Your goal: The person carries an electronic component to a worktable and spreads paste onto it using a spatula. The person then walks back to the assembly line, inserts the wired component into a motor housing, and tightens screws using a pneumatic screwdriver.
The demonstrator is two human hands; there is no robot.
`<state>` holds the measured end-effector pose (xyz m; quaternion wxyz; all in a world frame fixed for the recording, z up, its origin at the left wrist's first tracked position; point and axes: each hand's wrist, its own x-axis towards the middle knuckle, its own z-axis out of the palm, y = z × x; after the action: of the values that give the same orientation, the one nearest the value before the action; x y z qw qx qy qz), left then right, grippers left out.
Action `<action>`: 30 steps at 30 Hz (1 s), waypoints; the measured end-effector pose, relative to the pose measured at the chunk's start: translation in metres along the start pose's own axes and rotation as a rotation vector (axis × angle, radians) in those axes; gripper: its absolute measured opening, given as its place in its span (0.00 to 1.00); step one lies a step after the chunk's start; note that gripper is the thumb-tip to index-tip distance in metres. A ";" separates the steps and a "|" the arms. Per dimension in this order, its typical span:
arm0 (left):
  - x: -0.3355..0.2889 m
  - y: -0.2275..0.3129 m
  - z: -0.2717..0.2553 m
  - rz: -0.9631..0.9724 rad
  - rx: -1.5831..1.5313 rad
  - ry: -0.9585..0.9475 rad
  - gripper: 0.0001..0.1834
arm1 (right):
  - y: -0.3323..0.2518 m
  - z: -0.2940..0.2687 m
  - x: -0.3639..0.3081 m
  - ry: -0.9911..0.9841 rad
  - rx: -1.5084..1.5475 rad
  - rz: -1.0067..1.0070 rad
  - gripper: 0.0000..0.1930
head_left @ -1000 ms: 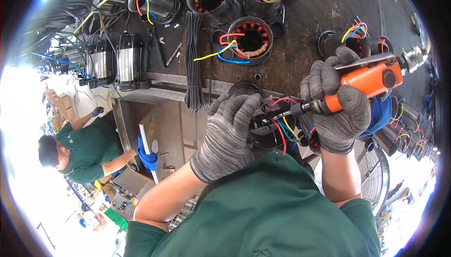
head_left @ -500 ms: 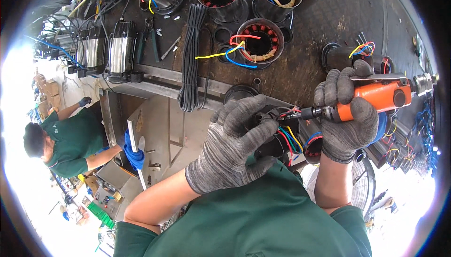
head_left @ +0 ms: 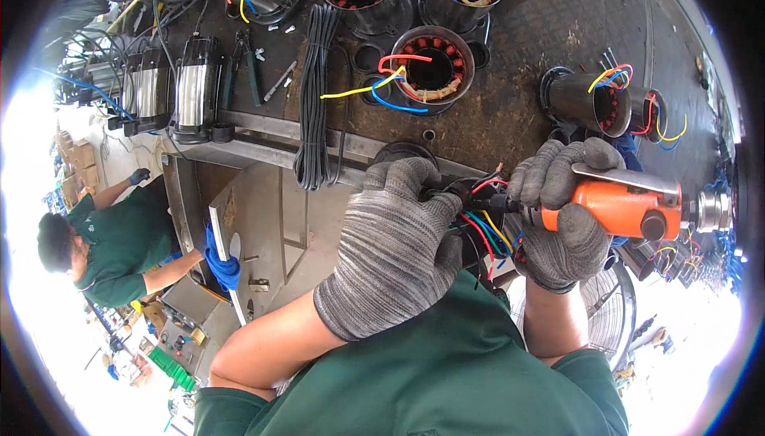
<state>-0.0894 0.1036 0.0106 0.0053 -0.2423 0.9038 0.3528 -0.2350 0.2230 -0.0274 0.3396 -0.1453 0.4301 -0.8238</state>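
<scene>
In a grey knit glove, my right hand (head_left: 564,233) is wrapped round an orange air screwdriver (head_left: 617,206) with a metal lever along its top. The tool lies nearly level, its dark nose pointing left at a black motor part (head_left: 453,187) by the bench edge. My left hand (head_left: 390,253), also gloved, curls its fingers over that part and partly covers it. Red, yellow, green and blue wires (head_left: 488,233) hang below the part, between my hands. Where the tool's tip meets the part is hidden.
Several open motor housings (head_left: 434,65) with red windings and loose wires stand on the dark bench (head_left: 518,109). A bundled black cable (head_left: 317,101) lies left of them, near pliers (head_left: 245,69) and finished silver motors (head_left: 198,85). At far left, a co-worker (head_left: 127,237) holds a metal bar.
My right hand and the screwdriver have moved left and slightly down, nearer the motor part. My left hand has turned its back upward, and its fingers have curled in over the part.
</scene>
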 end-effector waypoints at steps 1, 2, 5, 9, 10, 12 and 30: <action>0.001 0.001 -0.001 0.006 0.009 0.001 0.18 | 0.001 0.000 -0.001 -0.010 -0.043 -0.038 0.33; 0.002 0.001 -0.001 0.012 0.020 0.003 0.17 | 0.001 -0.001 -0.003 -0.006 -0.051 -0.034 0.32; 0.005 0.002 -0.001 0.018 0.014 0.010 0.16 | 0.004 -0.002 -0.004 -0.029 -0.058 -0.048 0.32; 0.005 0.002 0.000 -0.010 0.041 -0.067 0.21 | 0.007 0.001 -0.006 0.029 -0.055 -0.050 0.33; 0.004 0.001 0.002 -0.015 0.044 -0.070 0.21 | 0.009 -0.001 -0.006 -0.014 -0.045 -0.066 0.30; 0.003 0.001 0.004 -0.018 0.048 -0.072 0.21 | 0.012 -0.003 -0.007 -0.057 -0.035 -0.083 0.28; 0.005 0.003 0.008 -0.023 0.034 -0.074 0.17 | 0.013 -0.013 -0.016 -0.164 -0.170 -0.125 0.22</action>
<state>-0.0959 0.1080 0.0057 0.0469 -0.2393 0.9060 0.3459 -0.2241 0.2367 -0.0445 0.3080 -0.2671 0.4591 -0.7893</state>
